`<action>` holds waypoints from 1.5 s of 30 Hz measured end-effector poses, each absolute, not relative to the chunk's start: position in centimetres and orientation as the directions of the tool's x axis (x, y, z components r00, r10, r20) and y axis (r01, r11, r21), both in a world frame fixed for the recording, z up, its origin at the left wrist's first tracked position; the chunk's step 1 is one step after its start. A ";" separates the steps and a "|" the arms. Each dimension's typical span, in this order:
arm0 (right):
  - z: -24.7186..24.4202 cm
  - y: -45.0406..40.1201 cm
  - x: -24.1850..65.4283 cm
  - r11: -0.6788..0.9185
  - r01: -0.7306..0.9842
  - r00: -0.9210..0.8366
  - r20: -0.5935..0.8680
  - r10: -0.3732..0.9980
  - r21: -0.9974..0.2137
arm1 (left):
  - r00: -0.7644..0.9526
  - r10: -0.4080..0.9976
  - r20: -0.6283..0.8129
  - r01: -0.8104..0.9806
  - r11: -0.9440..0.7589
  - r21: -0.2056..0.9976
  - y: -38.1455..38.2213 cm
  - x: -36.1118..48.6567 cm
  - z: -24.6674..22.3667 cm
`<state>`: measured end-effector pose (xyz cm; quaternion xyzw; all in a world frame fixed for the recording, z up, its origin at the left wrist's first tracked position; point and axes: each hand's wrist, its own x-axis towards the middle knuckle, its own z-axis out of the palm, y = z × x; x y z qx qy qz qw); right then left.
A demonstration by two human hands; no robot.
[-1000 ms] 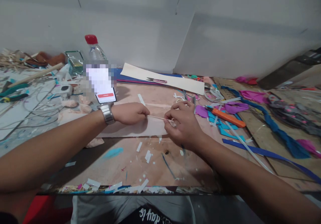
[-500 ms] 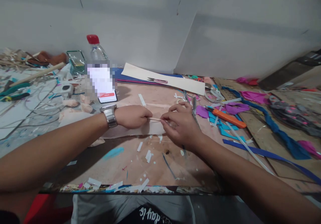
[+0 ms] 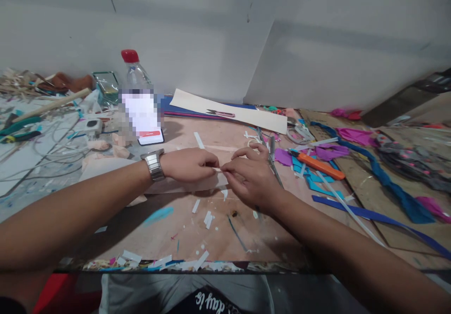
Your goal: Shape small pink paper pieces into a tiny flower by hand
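My left hand (image 3: 190, 164), with a metal watch (image 3: 154, 164) at the wrist, is closed in a pinch at mid-table. My right hand (image 3: 252, 175) pinches with thumb and forefinger just beside it, its other fingers loosely curled. Between the two sets of fingertips shows a short bit of a thin pale strip (image 3: 217, 169). Whether it is the folded edge of the sheet below is unclear. That pale, thin sheet (image 3: 176, 185) lies under my left hand and forearm, partly hidden. Scissors (image 3: 270, 157) rest just beyond my right hand, partly covered by it.
A phone (image 3: 151, 138) leans on a red-capped bottle (image 3: 130, 57) behind my left hand. Small snips (image 3: 220, 113) lie on a cream strip (image 3: 260, 117) at the back. An orange cutter (image 3: 319, 164) and fabric scraps are at right; pliers (image 3: 21, 128) and cables at left.
My left hand has shifted slightly right and my right hand's fingertips slightly left, so less of the pale strip shows between them. The pinches stay closed.
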<state>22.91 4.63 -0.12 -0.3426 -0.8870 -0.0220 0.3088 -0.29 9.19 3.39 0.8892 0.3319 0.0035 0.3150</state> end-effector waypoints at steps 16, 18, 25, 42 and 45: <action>0.6 4.2 22.9 0.794 0.594 -0.626 0.547 0.556 -0.127 | 0.832 0.522 -0.189 0.446 -0.426 0.787 9.1 0.0 3.3; 0.6 4.1 22.9 0.787 0.600 -0.619 0.543 0.568 -0.140 | 0.827 0.530 -0.185 0.448 -0.425 0.786 9.1 0.0 3.3; 0.4 4.4 22.8 0.744 0.646 -0.560 0.557 0.613 -0.168 | 0.797 0.583 -0.158 0.499 -0.487 0.717 9.2 -0.1 3.3; 0.5 4.4 22.8 0.727 0.667 -0.547 0.556 0.626 -0.163 | 0.791 0.602 -0.112 0.487 -0.507 0.711 8.9 0.1 3.6; 0.5 4.4 22.7 0.715 0.677 -0.536 0.550 0.640 -0.174 | 0.776 0.627 -0.067 0.498 -0.544 0.676 8.7 0.2 3.5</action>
